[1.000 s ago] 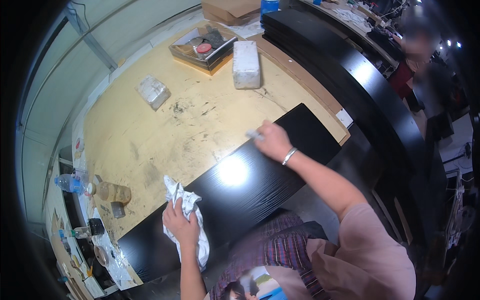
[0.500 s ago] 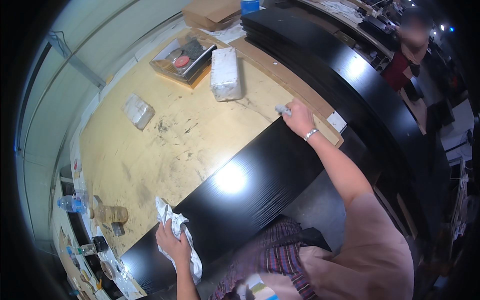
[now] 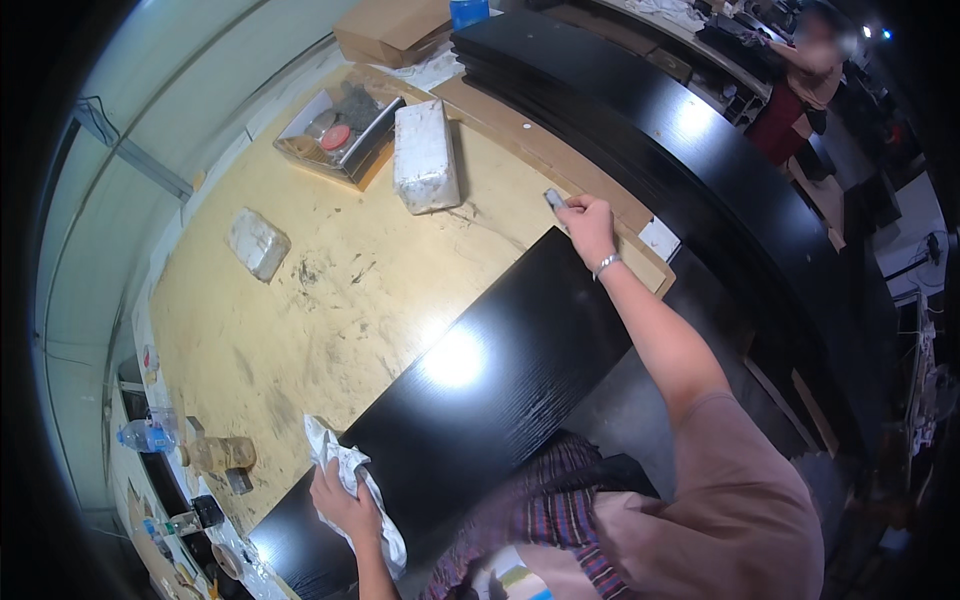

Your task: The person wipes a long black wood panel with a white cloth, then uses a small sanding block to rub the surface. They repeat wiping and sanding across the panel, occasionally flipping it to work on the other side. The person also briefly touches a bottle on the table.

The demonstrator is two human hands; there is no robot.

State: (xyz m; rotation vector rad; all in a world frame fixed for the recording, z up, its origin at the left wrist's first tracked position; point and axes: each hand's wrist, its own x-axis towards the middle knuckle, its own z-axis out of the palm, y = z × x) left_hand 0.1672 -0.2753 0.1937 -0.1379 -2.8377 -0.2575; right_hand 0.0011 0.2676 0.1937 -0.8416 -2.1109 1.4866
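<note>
A long glossy black board (image 3: 480, 360) lies slantwise across the near part of the worktable. My left hand (image 3: 345, 505) is closed on a crumpled white cloth (image 3: 330, 445) near the board's left end. At the far right end, my right hand (image 3: 590, 228) pinches a small grey block (image 3: 555, 200) by the board's far corner. Whether the block touches the board I cannot tell. Farther off on the table sit two white wrapped blocks, a taller one (image 3: 425, 160) and a smaller one (image 3: 258, 244).
The yellowish worktable (image 3: 370, 290) is scuffed. An open box (image 3: 335, 135) of odds and ends stands at its far side. Bottles, among them an amber one (image 3: 218, 455), line the left edge. Stacked black boards (image 3: 660, 120) stand to the right; another person (image 3: 800, 85) is beyond them.
The grey block is held at a different tilt in my right hand, and the wrist has turned. My left hand with the cloth has shifted slightly nearer. The whole view has moved a little.
</note>
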